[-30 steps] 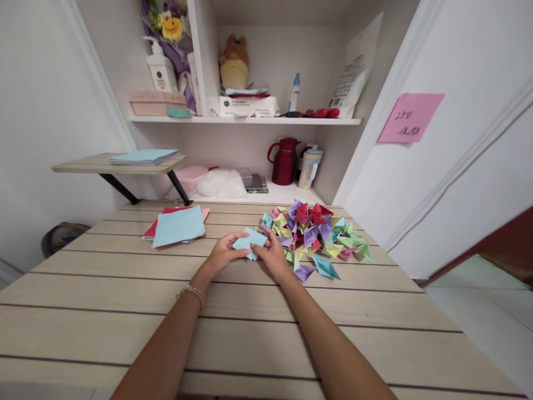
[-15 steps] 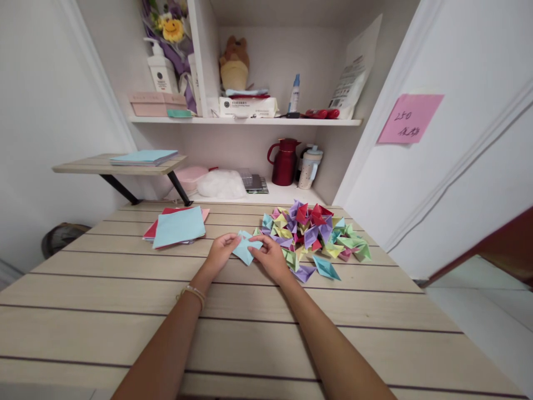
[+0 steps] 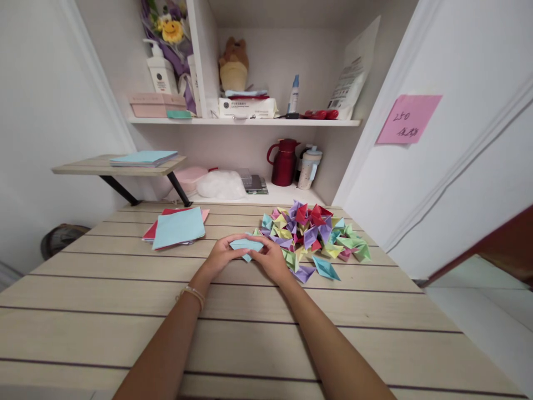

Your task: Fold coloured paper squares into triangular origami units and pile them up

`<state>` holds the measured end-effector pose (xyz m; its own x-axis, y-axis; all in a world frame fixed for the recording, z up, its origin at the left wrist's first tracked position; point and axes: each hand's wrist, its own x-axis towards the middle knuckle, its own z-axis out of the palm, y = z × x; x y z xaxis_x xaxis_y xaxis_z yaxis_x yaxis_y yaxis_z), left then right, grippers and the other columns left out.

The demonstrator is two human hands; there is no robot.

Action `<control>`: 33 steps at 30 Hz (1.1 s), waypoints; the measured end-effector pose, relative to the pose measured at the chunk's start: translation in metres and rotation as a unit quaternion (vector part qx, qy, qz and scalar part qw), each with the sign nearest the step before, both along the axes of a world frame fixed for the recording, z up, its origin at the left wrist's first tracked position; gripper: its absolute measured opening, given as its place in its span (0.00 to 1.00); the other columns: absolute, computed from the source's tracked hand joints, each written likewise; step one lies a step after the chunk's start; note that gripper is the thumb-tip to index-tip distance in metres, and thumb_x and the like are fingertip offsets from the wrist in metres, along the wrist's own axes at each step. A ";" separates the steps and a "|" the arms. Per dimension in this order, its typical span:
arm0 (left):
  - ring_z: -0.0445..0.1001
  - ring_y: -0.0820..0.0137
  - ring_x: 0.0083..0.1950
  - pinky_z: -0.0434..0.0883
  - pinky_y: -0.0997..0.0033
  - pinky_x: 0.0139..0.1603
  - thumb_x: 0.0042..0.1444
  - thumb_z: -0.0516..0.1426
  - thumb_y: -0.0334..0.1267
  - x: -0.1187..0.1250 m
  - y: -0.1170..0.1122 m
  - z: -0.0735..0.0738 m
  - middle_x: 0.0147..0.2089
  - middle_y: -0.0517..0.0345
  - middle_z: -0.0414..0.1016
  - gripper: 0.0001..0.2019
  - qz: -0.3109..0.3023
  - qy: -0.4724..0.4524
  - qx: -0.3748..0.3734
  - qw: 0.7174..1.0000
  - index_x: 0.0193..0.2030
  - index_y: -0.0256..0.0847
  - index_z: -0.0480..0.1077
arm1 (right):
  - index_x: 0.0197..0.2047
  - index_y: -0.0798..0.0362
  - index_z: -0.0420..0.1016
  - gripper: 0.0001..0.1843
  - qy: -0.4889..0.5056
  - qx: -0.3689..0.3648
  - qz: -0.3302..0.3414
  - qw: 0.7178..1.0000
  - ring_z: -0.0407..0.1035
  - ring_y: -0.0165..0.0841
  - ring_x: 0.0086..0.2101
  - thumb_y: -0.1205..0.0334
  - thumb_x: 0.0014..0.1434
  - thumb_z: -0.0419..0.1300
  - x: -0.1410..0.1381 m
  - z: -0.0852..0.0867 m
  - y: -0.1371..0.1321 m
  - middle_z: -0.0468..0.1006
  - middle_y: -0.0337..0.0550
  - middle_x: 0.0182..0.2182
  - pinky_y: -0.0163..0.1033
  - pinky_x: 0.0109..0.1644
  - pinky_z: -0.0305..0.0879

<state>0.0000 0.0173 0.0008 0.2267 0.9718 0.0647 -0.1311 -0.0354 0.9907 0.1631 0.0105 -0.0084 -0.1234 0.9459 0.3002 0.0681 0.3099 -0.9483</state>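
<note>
Both hands hold a partly folded sheet of light blue origami paper (image 3: pixel 246 244) just above the slatted table. My left hand (image 3: pixel 222 256) grips its left end, thumb in front and fingers behind. At the right end my right hand (image 3: pixel 270 258) pinches it the same way. The paper shows a wide, flattened shape with a point at the bottom between the thumbs. Right of the hands lies a heap of small folded paper boats (image 3: pixel 310 236) in purple, red, yellow, green and blue. A stack of coloured paper sheets (image 3: pixel 179 226), blue on top, lies to the left.
A small raised shelf (image 3: pixel 83 164) at the left carries a pile of blue paper (image 3: pixel 144 158). Behind the slatted table (image 3: pixel 233 344) stands a white cabinet with a red jug (image 3: pixel 284 162), a cup (image 3: pixel 308 168) and a white plastic bag (image 3: pixel 221 184).
The blue paper has gone from a diamond-like form with flaps to a wider, flatter shape. My left hand has turned inward, its thumb now across the paper's front.
</note>
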 end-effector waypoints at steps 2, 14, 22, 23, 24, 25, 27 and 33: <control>0.74 0.67 0.38 0.70 0.67 0.43 0.36 0.67 0.37 0.001 0.001 -0.001 0.39 0.51 0.78 0.26 0.018 0.016 0.023 0.999 0.46 0.36 0.73 | 0.47 0.52 0.74 0.23 0.013 -0.001 -0.027 1.000 0.54 0.26 0.20 0.59 0.45 0.64 0.000 -0.002 0.002 0.61 0.30 0.17 0.31 0.24 0.52; 0.60 0.76 0.17 0.59 0.75 0.22 0.51 0.55 0.54 -0.001 0.004 -0.002 0.14 0.60 0.64 0.23 0.074 0.104 0.056 0.990 0.15 0.37 0.68 | 0.29 0.53 0.71 0.19 0.043 -0.006 -0.031 0.999 0.54 0.26 0.13 0.44 0.54 0.55 0.000 -0.001 0.000 0.60 0.30 0.10 0.32 0.19 0.50; 0.69 0.72 0.23 0.63 0.74 0.27 0.49 0.58 0.46 0.000 0.003 -0.002 0.23 0.52 0.76 0.15 -0.034 0.080 0.039 0.995 0.27 0.35 0.76 | 0.35 0.53 0.68 0.19 0.077 -0.028 -0.020 0.996 0.57 0.24 0.14 0.46 0.49 0.61 -0.003 -0.007 0.003 0.68 0.32 0.16 0.30 0.16 0.51; 0.69 0.72 0.24 0.63 0.74 0.27 0.49 0.57 0.45 0.000 0.004 -0.002 0.24 0.52 0.76 0.14 -0.038 0.089 0.044 0.994 0.29 0.36 0.76 | 0.36 0.52 0.67 0.19 0.081 -0.026 -0.019 0.996 0.58 0.25 0.15 0.47 0.47 0.62 -0.003 -0.008 0.004 0.67 0.31 0.17 0.30 0.18 0.52; 0.70 0.72 0.24 0.63 0.74 0.27 0.49 0.57 0.44 0.000 0.004 -0.002 0.25 0.52 0.76 0.13 -0.038 0.097 0.050 0.993 0.30 0.36 0.77 | 0.37 0.52 0.66 0.19 0.083 -0.025 -0.017 0.996 0.59 0.25 0.16 0.49 0.47 0.63 -0.003 -0.008 0.004 0.67 0.31 0.17 0.30 0.19 0.53; 0.70 0.71 0.24 0.63 0.74 0.27 0.49 0.57 0.43 0.000 0.005 -0.002 0.25 0.53 0.77 0.12 -0.036 0.103 0.055 0.992 0.30 0.37 0.77 | 0.37 0.52 0.65 0.19 0.085 -0.024 -0.016 0.996 0.60 0.25 0.17 0.50 0.47 0.63 -0.004 -0.008 0.003 0.67 0.31 0.18 0.30 0.19 0.53; 0.70 0.71 0.25 0.64 0.73 0.28 0.48 0.58 0.41 0.000 0.005 -0.003 0.24 0.54 0.76 0.10 -0.026 0.110 0.065 0.991 0.31 0.37 0.78 | 0.39 0.52 0.64 0.19 0.092 -0.023 -0.019 0.995 0.61 0.26 0.18 0.51 0.48 0.63 -0.005 -0.006 0.002 0.68 0.31 0.18 0.29 0.21 0.54; 0.72 0.68 0.30 0.68 0.71 0.34 0.46 0.60 0.39 0.000 0.003 -0.005 0.28 0.54 0.78 0.12 -0.007 0.119 0.070 0.990 0.38 0.39 0.78 | 0.46 0.52 0.62 0.25 0.134 -0.050 -0.048 0.989 0.59 0.25 0.15 0.51 0.48 0.62 -0.006 -0.002 0.000 0.67 0.28 0.16 0.29 0.19 0.55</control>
<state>-0.0002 0.0207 -0.0041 0.2654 0.9535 0.1426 0.1035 -0.1752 0.9791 0.1567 0.0105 -0.0103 0.0390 0.9759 0.2146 -0.1652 0.2181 -0.9618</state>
